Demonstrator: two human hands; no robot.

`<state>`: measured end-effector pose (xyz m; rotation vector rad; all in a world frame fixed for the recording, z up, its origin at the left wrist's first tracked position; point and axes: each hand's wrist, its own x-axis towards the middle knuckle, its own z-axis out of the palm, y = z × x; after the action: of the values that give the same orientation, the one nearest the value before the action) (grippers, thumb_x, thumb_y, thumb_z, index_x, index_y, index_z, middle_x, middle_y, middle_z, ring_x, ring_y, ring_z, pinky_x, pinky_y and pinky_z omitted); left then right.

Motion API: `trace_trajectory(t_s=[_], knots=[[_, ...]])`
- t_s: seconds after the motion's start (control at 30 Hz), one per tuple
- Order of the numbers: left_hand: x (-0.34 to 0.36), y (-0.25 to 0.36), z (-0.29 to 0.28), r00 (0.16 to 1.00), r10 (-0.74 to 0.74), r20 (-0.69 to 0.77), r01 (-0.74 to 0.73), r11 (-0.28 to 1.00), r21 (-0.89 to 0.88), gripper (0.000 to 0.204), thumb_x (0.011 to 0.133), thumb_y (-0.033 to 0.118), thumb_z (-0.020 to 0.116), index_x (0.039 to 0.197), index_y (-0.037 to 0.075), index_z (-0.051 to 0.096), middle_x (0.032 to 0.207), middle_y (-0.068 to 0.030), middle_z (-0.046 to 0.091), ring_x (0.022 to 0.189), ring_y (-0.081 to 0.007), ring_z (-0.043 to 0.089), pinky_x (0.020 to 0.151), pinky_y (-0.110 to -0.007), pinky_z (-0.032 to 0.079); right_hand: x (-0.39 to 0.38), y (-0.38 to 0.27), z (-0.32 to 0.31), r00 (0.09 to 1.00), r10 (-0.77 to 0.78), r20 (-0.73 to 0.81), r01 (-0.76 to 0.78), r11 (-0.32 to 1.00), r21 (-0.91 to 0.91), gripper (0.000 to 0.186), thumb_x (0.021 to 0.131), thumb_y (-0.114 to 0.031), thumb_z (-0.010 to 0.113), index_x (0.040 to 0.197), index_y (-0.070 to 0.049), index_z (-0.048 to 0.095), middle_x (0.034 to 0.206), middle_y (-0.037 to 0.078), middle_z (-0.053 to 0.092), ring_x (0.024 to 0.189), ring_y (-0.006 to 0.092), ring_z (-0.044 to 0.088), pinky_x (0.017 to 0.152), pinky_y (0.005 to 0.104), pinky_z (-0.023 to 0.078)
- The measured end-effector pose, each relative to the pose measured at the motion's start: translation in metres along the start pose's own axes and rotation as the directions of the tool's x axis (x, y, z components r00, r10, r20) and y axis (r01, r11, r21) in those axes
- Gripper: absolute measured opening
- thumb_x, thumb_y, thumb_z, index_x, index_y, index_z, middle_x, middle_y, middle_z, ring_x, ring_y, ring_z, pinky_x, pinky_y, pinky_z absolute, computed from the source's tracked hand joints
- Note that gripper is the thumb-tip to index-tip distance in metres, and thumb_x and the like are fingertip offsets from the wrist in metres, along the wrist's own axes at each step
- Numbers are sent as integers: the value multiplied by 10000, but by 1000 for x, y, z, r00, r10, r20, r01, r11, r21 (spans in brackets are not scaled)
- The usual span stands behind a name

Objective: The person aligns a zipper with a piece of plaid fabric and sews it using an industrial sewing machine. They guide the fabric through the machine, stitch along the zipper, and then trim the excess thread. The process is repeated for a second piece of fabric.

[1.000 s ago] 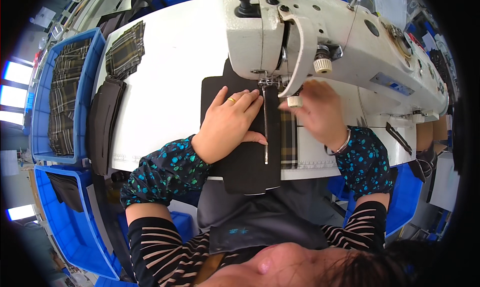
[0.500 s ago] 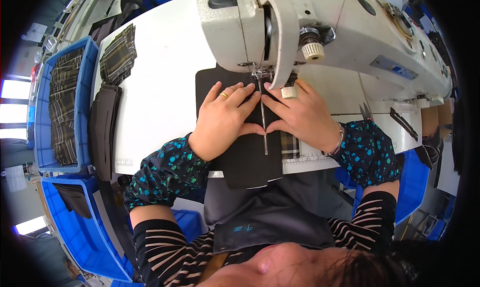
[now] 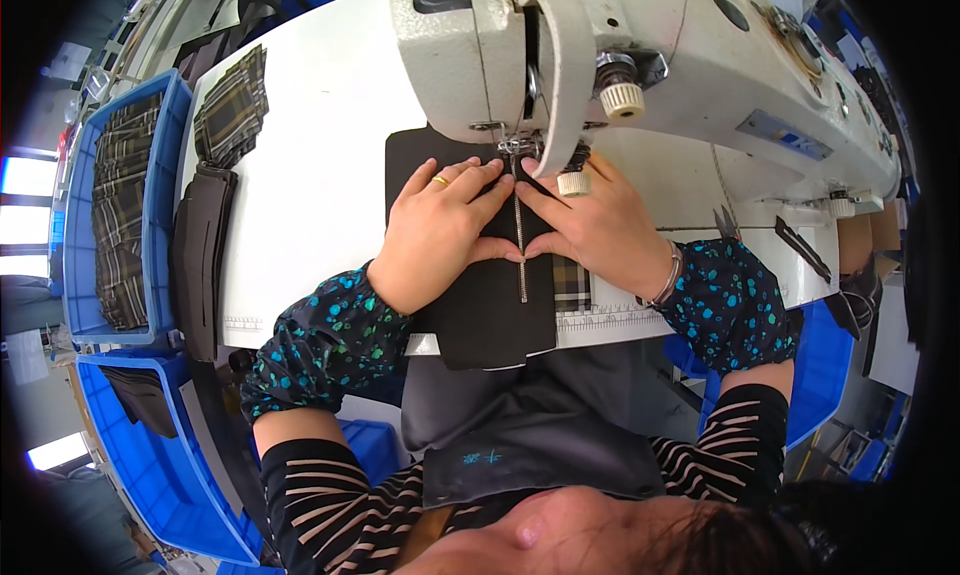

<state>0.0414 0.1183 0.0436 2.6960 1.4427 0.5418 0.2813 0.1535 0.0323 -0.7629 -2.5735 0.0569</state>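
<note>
Under the needle and presser foot (image 3: 517, 146) of a white sewing machine (image 3: 440, 85) lies a dark brown panel (image 3: 480, 320). A narrow metal zipper (image 3: 522, 280) runs down its middle from the foot. My left hand (image 3: 435, 230) lies flat on the panel left of the zipper, fingers stretched toward the foot. To the zipper's right, my right hand (image 3: 605, 235) presses down likewise, its fingertips partly behind a white knob (image 3: 574, 184). Both thumbs nearly meet at the zipper. Plaid fabric (image 3: 572, 285) shows from beneath the panel's right edge.
Plaid pieces (image 3: 232, 110) and a stack of dark panels (image 3: 203, 255) lie on the table's left. Blue bins (image 3: 170, 225) stand beyond it, one with plaid fabric. Scissors (image 3: 726, 223) and a black cutter (image 3: 803, 249) lie at the right. A ruler strip (image 3: 620, 320) follows the front edge.
The panel and zipper have slid slightly away from me under the presser foot, with both hands moving along on them. The whole view has shifted a little.
</note>
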Motion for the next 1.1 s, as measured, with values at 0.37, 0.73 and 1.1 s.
trace_trajectory(t_s=[0.37, 0.73, 1.1], knots=[[-2, -1, 1, 1000, 1, 28, -1, 1000, 0, 762, 759, 507, 811, 1369, 71, 677, 1401, -88, 659, 1291, -301, 621, 1125, -481, 467, 3, 5, -3, 1000, 7, -4, -7, 992, -129, 641, 689, -530, 824, 1155, -96, 752, 988, 41, 645, 986, 235, 612, 931, 419, 470], [-34, 21, 4, 1000, -20, 24, 25, 981, -191, 799, 711, 430, 880, 1338, -12, 658, 1379, -152, 657, 1335, -353, 604, 1106, -471, 499, -15, -21, -14, 992, -40, 116, 46, 997, -55, 798, 653, -542, 841, 1258, -36, 720, 1240, 126, 689, 1139, 278, 607, 1030, 437, 469], [-17, 10, 6, 999, 16, 48, -14, 999, -53, 791, 701, 473, 849, 1326, 15, 685, 1383, -113, 656, 1314, -315, 617, 1118, -474, 484, -12, -19, -7, 978, 28, 208, -12, 997, -77, 866, 650, -533, 833, 1348, -47, 673, 1425, 150, 622, 1223, 294, 603, 1144, 506, 426]])
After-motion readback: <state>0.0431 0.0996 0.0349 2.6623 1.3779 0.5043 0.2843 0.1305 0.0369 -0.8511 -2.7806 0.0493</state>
